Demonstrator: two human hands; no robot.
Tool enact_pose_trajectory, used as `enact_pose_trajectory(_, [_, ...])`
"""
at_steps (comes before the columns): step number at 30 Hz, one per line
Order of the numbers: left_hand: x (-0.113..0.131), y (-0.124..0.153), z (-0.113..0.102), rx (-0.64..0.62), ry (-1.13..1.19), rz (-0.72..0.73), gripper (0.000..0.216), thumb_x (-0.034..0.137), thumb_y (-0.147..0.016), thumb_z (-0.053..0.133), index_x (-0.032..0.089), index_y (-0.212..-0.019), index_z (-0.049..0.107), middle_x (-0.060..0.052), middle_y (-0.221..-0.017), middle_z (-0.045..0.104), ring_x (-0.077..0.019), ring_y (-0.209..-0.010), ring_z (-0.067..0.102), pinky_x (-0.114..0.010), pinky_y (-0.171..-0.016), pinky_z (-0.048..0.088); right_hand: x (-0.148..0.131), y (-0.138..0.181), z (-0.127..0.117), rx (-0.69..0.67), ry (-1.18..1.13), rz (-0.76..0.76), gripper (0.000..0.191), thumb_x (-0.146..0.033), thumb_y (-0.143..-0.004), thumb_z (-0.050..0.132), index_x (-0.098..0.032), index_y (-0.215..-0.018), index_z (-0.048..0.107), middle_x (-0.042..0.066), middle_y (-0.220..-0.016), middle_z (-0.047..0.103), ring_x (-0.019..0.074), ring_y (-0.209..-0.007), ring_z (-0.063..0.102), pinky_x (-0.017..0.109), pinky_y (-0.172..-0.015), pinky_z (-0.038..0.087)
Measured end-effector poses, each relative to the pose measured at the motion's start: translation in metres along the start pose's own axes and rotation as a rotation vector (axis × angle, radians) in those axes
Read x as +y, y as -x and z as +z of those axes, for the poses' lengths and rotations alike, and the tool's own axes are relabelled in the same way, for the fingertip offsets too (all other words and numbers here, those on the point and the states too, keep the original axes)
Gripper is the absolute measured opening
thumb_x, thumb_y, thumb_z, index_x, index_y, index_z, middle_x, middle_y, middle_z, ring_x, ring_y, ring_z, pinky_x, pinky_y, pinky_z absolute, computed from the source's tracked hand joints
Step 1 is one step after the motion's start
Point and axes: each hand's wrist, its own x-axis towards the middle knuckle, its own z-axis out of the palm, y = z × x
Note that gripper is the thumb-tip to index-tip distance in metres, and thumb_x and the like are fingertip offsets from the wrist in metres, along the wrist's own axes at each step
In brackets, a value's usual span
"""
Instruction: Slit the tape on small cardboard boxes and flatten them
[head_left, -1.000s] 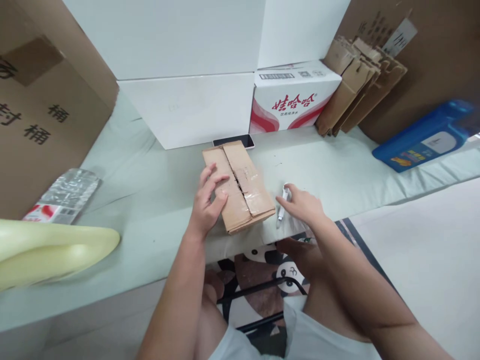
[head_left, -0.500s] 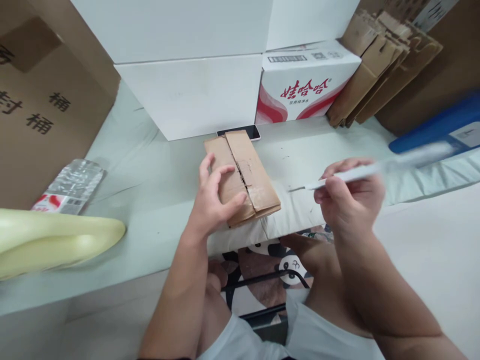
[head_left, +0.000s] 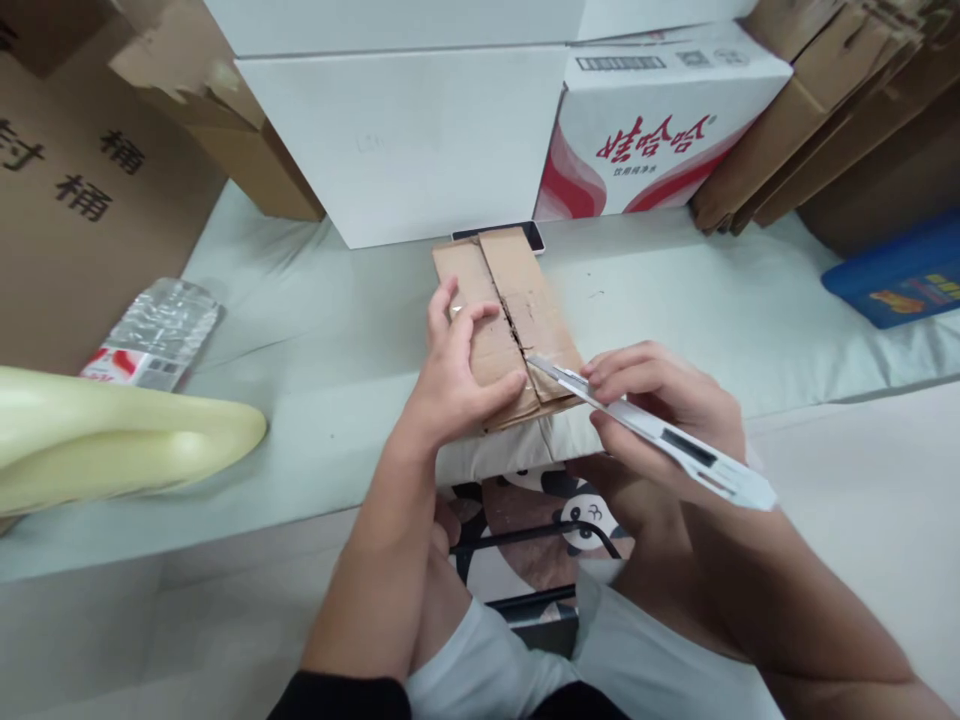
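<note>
A small brown cardboard box point(head_left: 551, 320) lies on the pale green covered surface near its front edge, with a ragged slit along the middle seam of its top. My left hand point(head_left: 461, 365) holds it from the left, fingers bent over the top and thumb near the front end. A white utility knife point(head_left: 690, 452) is gripped in my right hand point(head_left: 664, 400). Its extended blade points left, and the tip is at the seam near the box's front end; how deep it goes I cannot tell.
A phone point(head_left: 534, 236) lies behind the box, before the white cartons point(head_left: 405, 150). Right stand a red-and-white carton point(head_left: 652, 150), folded cardboard point(head_left: 780, 120) and a blue package point(head_left: 900, 275). Left are a crumpled clear plastic wrapper point(head_left: 169, 325), a pale yellow object point(head_left: 150, 440) and a large carton point(head_left: 97, 240).
My right hand has brought the knife left and turned it, so the blade tip is now at the box's seam. My left hand stays on the box. The view has shifted slightly.
</note>
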Motion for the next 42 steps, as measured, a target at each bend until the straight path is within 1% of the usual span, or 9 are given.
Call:
enact_pose_trajectory(6, [-0.001, 0.000, 0.002, 0.004, 0.036, -0.018, 0.072, 0.067, -0.075, 0.076, 0.026, -0.130, 0.053, -0.013, -0.170, 0.014, -0.0387, -0.160, 0.015, -0.054, -0.128, 0.029, -0.001, 0.000, -0.003, -0.097, -0.005, 0.017, 0.012, -0.012, -0.084, 0.067, -0.024, -0.083, 0.067, 0.006, -0.102, 0.074, 0.0217, -0.107, 0.075, 0.033, -0.088, 0.063])
enact_pose_trajectory(18, [-0.003, -0.001, 0.005, 0.022, 0.009, -0.011, 0.074, 0.070, -0.075, 0.075, 0.025, -0.130, 0.054, -0.015, -0.170, 0.015, -0.0410, -0.160, 0.012, -0.055, -0.127, 0.029, -0.021, 0.001, 0.009, -0.102, 0.185, 0.054, 0.015, -0.009, -0.085, 0.060, -0.024, -0.085, 0.063, 0.003, -0.099, 0.076, 0.0159, -0.084, 0.075, 0.026, -0.073, 0.060])
enact_pose_trajectory(26, [-0.003, -0.001, 0.006, 0.042, -0.019, -0.011, 0.076, 0.071, -0.075, 0.075, 0.024, -0.130, 0.054, -0.015, -0.168, 0.017, -0.0414, -0.160, 0.015, -0.055, -0.126, 0.031, -0.037, -0.001, 0.002, -0.074, 0.096, 0.172, 0.018, -0.007, -0.081, 0.058, -0.025, -0.079, 0.060, 0.001, -0.087, 0.074, 0.0170, -0.079, 0.072, 0.029, -0.070, 0.057])
enact_pose_trajectory(29, [-0.004, -0.001, 0.004, 0.035, -0.001, -0.016, 0.076, 0.071, -0.075, 0.074, 0.025, -0.131, 0.054, -0.015, -0.169, 0.016, -0.0405, -0.160, 0.015, -0.054, -0.126, 0.032, -0.038, 0.005, -0.007, 0.028, 0.011, 0.186, 0.014, -0.012, -0.082, 0.060, -0.026, -0.078, 0.059, 0.003, -0.086, 0.072, 0.0212, -0.082, 0.072, 0.035, -0.072, 0.058])
enact_pose_trajectory(31, [-0.004, 0.000, 0.002, 0.036, 0.006, -0.019, 0.075, 0.071, -0.075, 0.074, 0.027, -0.132, 0.054, -0.013, -0.169, 0.016, -0.0399, -0.160, 0.016, -0.054, -0.126, 0.032, -0.028, 0.010, -0.009, 0.205, -0.009, 0.159, 0.010, -0.017, -0.083, 0.060, -0.027, -0.079, 0.058, 0.005, -0.089, 0.071, 0.0256, -0.088, 0.072, 0.043, -0.078, 0.059])
enact_pose_trajectory(35, [0.009, 0.003, -0.008, 0.036, -0.039, -0.008, 0.067, 0.064, -0.080, 0.074, 0.027, -0.133, 0.057, -0.012, -0.171, 0.014, -0.0430, -0.160, 0.013, -0.062, -0.126, 0.026, 0.023, 0.013, -0.005, 0.558, 0.232, 0.067, 0.007, -0.021, -0.083, 0.054, -0.028, -0.082, 0.055, 0.006, -0.092, 0.065, 0.0290, -0.102, 0.068, 0.053, -0.093, 0.055])
enact_pose_trajectory(37, [0.020, 0.006, -0.014, 0.006, -0.080, 0.026, 0.056, 0.058, -0.082, 0.074, 0.028, -0.128, 0.063, -0.009, -0.172, 0.015, -0.0451, -0.160, 0.010, -0.068, -0.125, 0.022, 0.055, 0.013, -0.001, 0.471, 0.407, 0.159, 0.014, -0.017, -0.080, 0.050, -0.027, -0.087, 0.056, 0.005, -0.088, 0.064, 0.0271, -0.094, 0.066, 0.049, -0.089, 0.054])
enact_pose_trajectory(39, [0.030, 0.009, -0.017, -0.056, -0.113, 0.078, 0.047, 0.053, -0.081, 0.077, 0.030, -0.120, 0.068, -0.006, -0.171, 0.019, -0.0456, -0.160, 0.007, -0.070, -0.126, 0.018, 0.082, 0.013, 0.003, 0.253, 0.559, 0.340, 0.027, -0.012, -0.074, 0.048, -0.024, -0.096, 0.059, 0.007, -0.088, 0.065, 0.0262, -0.086, 0.064, 0.046, -0.083, 0.052])
enact_pose_trajectory(42, [0.040, 0.011, -0.018, -0.163, -0.152, 0.139, 0.044, 0.045, -0.077, 0.082, 0.032, -0.117, 0.070, -0.004, -0.169, 0.027, -0.0439, -0.161, 0.008, -0.069, -0.127, 0.017, 0.106, 0.013, 0.010, -0.057, 0.705, 0.599, 0.048, -0.010, -0.075, 0.046, -0.017, -0.120, 0.061, 0.015, -0.105, 0.067, 0.0297, -0.094, 0.063, 0.047, -0.085, 0.047])
